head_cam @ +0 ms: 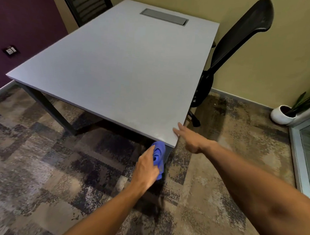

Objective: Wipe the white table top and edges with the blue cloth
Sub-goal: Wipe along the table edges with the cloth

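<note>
The white table point(114, 65) fills the middle of the head view, with its near right corner pointing toward me. My left hand point(147, 168) grips the bunched blue cloth point(159, 154) and holds it against the front edge just below that corner. My right hand point(190, 139) rests with its fingers spread on the right side of the same corner, touching the edge and holding nothing.
A grey cable hatch point(164, 16) is set into the far end of the top. A black mesh chair point(239, 42) stands at the right side and another black chair point(84, 2) at the far left. A white plant pot point(281, 115) sits by the right wall. Patterned carpet covers the floor.
</note>
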Available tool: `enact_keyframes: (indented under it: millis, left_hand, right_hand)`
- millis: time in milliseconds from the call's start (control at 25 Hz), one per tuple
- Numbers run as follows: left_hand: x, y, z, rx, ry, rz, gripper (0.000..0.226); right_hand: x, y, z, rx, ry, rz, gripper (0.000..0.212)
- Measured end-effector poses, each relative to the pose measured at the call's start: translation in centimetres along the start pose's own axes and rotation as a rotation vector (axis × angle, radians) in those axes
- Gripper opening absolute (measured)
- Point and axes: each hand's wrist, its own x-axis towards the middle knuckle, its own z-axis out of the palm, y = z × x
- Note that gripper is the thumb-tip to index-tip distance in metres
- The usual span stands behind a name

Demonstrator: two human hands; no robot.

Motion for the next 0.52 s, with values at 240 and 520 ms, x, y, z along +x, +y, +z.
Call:
enact_keyframes:
  millis: [240,520]
  left_hand:
    - [-0.8,1.5,-3.8,0.061,0.156,-0.047,0.068]
    - [-2.4,6.0,-6.7,-0.162,0.151,-0.043,0.044]
  right_hand:
    - [-5.9,-2.3,4.1,-0.008,-0.155,-0.059,0.099]
    - [-10.6,-2.5,2.4,0.296,-0.084,-0.059,0.089]
